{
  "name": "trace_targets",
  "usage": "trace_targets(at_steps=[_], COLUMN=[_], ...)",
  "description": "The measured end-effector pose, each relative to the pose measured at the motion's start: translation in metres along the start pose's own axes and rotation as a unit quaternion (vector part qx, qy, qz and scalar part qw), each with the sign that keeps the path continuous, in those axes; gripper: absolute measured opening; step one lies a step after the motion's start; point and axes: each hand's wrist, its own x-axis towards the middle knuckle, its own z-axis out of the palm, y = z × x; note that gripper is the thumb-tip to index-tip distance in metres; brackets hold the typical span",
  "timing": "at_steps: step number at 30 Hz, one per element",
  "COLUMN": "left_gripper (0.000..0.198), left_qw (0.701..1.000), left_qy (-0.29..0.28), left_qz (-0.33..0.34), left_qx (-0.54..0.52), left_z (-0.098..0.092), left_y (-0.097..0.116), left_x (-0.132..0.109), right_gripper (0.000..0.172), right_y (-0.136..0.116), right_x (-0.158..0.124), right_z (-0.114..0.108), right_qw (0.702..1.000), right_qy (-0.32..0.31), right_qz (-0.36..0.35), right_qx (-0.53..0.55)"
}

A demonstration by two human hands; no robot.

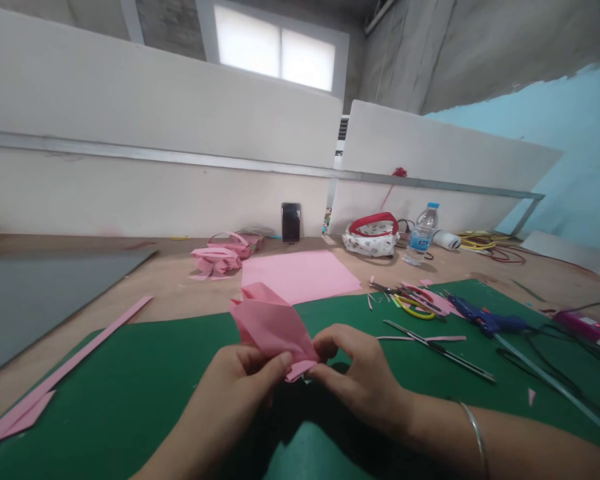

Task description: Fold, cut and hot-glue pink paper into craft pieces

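At the far left a grey board (45, 293) lies on the counter (190, 297), and beside it a long pink strip (100, 343) slants across the edge of a green mat (150, 387). Further along, bunched pink paper (219, 260) sits behind the mat. The left hand (240, 383) has its thumb and fingers closed on the lower left of a folded pink paper (277, 323), which is held up over the mat, at the middle. Behind it are a pink sheet (300, 275) and a phone (291, 223) standing upright against the white board. The right hand (363, 373) pinches the paper's lower right corner, thumb and fingers nearly together. Past it come a white pouch (370, 241), scissors (420, 316), a water bottle (421, 233), a slim metal tool (460, 363), a blue glue gun (483, 320) and a purple power strip (585, 330).
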Motion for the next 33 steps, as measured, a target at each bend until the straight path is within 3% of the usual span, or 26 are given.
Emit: trace_targets(at_steps=[3, 8, 12, 17, 21, 24, 26, 28, 30, 31, 33], left_gripper=[0.039, 0.024, 0.024, 0.023, 0.018, 0.02, 0.022, 0.022, 0.039, 0.048, 0.049], left_qw=[0.998, 0.981, 0.976, 0.992, 0.991, 0.99, 0.986, 0.976, 0.943, 0.909, 0.799], left_qy=[0.016, 0.065, 0.078, 0.061, 0.048, -0.012, -0.035, 0.0, 0.072, 0.101, 0.121], left_qz=[0.038, 0.131, 0.115, 0.075, 0.096, 0.113, 0.124, 0.162, 0.25, 0.315, 0.459], left_qx=[0.043, 0.124, 0.165, 0.079, 0.075, 0.081, 0.105, 0.143, 0.208, 0.254, 0.369], left_z=[0.0, 0.001, -0.001, 0.001, 0.002, 0.002, 0.0, -0.004, -0.009, -0.012, -0.016], left_y=[0.001, 0.01, 0.007, 0.0, 0.003, 0.008, 0.009, 0.008, 0.004, 0.001, -0.006], left_x=[-0.002, -0.008, -0.005, -0.003, -0.004, -0.002, -0.002, -0.002, -0.002, -0.002, 0.0], right_gripper=[0.011, 0.012, 0.013, 0.012, 0.016, 0.015, 0.013, 0.01, 0.008, 0.008, 0.008], right_y=[0.0, -0.001, -0.002, -0.002, -0.003, -0.005, -0.004, -0.002, 0.0, 0.001, 0.002], right_x=[0.0, -0.001, -0.001, 0.003, 0.004, 0.004, 0.004, 0.006, 0.007, 0.008, 0.01], right_z=[0.0, 0.0, -0.001, -0.002, -0.001, 0.001, 0.003, 0.004, 0.003, 0.003, 0.001], right_qw=[1.0, 1.0, 0.999, 0.978, 0.986, 0.987, 0.971, 0.943, 0.918, 0.911, 0.903], right_qy=[0.004, 0.001, -0.032, -0.096, -0.091, -0.086, -0.089, -0.091, -0.091, -0.093, -0.099], right_qz=[0.004, 0.006, 0.005, 0.112, 0.107, 0.119, 0.182, 0.252, 0.298, 0.309, 0.317], right_qx=[0.007, 0.012, 0.039, 0.15, 0.09, 0.07, 0.126, 0.197, 0.245, 0.258, 0.273])
